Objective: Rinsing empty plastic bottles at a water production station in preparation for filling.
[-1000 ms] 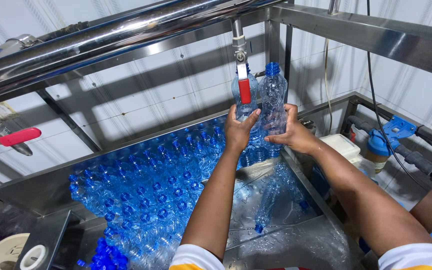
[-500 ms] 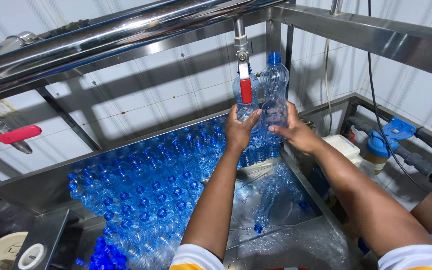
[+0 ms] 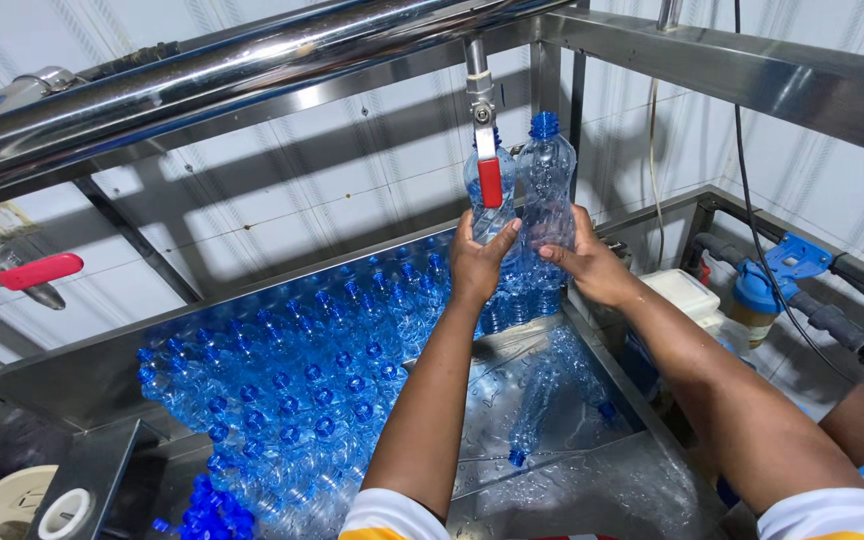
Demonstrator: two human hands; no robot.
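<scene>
1. Bottom of frame: wet steel worktop, sheet of clear plastic over part of it. One empty clear bottle with blue cap lies on its side, lower centre.
2. Lower left to centre: dense crowd of upright blue-capped bottles packed on the same worktop, reaching back to the wall.
3. Centre: both forearms extend upward from bottom edge. Left hand has fingers wrapped around the lower body of a clear bottle held up under the tap.
4. Just right of it: right hand, fingers curled around the base of a second clear bottle, blue cap on, upright, touching the first bottle.
5. Upper centre: steel tap with red lever handle hangs in front of the left-hand bottle.
6. Top: stainless pipe runs across frame; another red valve handle at left edge.
7. Right, behind: blue filter housing beside a black hose.
</scene>
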